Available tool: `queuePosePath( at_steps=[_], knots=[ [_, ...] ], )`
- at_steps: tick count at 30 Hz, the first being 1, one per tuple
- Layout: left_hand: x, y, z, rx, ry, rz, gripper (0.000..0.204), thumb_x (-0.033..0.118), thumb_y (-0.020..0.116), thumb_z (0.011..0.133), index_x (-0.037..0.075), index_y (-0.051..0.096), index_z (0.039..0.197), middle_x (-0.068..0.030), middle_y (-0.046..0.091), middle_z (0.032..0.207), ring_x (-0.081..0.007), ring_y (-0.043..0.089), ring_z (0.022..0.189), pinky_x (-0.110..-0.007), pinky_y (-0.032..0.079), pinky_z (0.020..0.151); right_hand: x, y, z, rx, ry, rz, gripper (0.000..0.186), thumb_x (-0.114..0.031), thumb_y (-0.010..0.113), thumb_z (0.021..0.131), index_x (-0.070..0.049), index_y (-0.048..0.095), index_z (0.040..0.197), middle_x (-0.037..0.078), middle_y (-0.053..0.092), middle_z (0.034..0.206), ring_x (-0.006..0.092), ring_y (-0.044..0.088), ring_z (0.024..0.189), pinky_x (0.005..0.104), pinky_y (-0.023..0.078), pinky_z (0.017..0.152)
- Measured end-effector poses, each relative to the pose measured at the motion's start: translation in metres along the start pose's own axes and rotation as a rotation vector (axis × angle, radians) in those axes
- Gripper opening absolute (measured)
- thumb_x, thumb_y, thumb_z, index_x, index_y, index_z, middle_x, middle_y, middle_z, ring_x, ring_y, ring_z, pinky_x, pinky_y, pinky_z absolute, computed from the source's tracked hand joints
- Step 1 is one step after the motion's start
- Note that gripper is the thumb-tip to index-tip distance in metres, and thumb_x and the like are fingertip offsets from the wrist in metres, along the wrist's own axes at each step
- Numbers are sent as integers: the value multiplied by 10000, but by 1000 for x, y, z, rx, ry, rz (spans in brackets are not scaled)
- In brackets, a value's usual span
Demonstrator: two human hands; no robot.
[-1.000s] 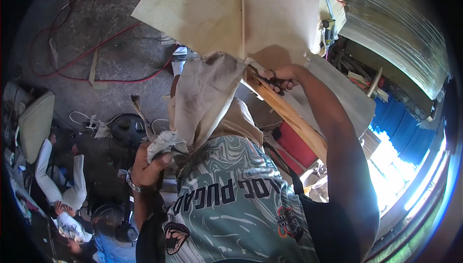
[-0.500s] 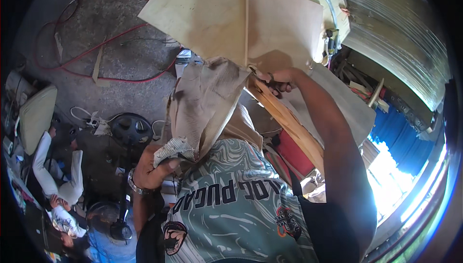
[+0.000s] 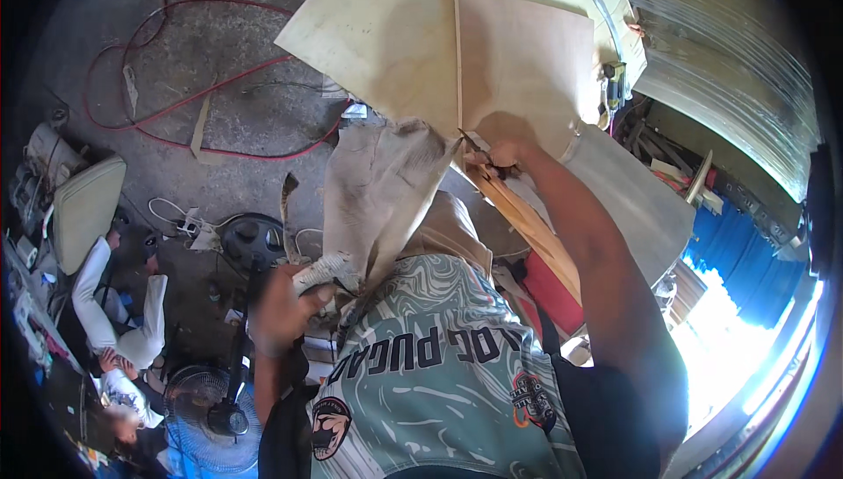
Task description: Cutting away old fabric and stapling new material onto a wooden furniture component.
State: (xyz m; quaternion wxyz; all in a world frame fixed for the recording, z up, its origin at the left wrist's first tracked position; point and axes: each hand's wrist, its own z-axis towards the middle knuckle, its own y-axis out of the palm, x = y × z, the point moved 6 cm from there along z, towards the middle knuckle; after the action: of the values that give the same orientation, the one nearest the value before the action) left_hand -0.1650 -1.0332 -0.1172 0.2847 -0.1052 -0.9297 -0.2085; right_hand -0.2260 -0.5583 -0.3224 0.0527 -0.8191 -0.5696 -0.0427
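My left hand (image 3: 290, 299) is closed on the ragged lower end of a beige fabric sheet (image 3: 378, 172), which stretches up and rightward across my lap. My right hand (image 3: 499, 156) grips dark scissors (image 3: 469, 140) at the fabric's upper right corner, with the blades pointing up and left. Just below the scissors a yellowish wooden rail (image 3: 527, 233) slants down to the right beneath my forearm. Beside it lies a grey sheet (image 3: 628, 207). Beyond the scissors is a pale wooden board (image 3: 369, 31) with a pinkish panel (image 3: 527, 49) on it.
A nail gun (image 3: 615, 79) lies at the board's right edge. A red hose (image 3: 237, 145) loops on the concrete floor. At left are a cushioned seat (image 3: 88, 211), a standing fan (image 3: 206, 404) and another person (image 3: 132, 347). A wrapped roll (image 3: 720, 57) is at upper right.
The whole view has shifted slightly down and to the right. My right hand has moved a little with the scissors, whose blades now show more plainly. My left hand still holds the fabric.
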Motion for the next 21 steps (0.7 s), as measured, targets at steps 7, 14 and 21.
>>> queuePosePath(
  at_steps=[7, 14, 21],
  knots=[
    [-24, -3, -9, 181, 136, 9, 242, 206, 691, 889, -9, 718, 996, -75, 689, 866, -146, 631, 758, -319, 499, 689, -11, 4, 17, 116, -87, -158, 511, -534, 845, 761, -64, 789, 954, 125, 761, 923, 263, 711, 813, 426, 551, 745],
    [21, -95, -9, 986, 590, 1076, 467, 9, 713, 806, -30, 648, 1267, -250, 658, 1296, -368, 660, 1184, -479, 487, 1042, -88, 67, -46, 294, -192, -102, 538, -501, 811, 794, -62, 780, 1103, 162, 762, 1119, 297, 733, 1058, 461, 571, 907],
    [135, -171, -21, 696, 989, -580, 425, 214, 493, 1019, -16, 576, 1367, -230, 634, 1349, -372, 611, 1255, -513, 471, 1115, -110, 177, -46, 242, -424, -48, 637, -593, 712, 862, -27, 758, 1152, 223, 732, 1195, 370, 709, 1128, 474, 554, 973]
  ],
)
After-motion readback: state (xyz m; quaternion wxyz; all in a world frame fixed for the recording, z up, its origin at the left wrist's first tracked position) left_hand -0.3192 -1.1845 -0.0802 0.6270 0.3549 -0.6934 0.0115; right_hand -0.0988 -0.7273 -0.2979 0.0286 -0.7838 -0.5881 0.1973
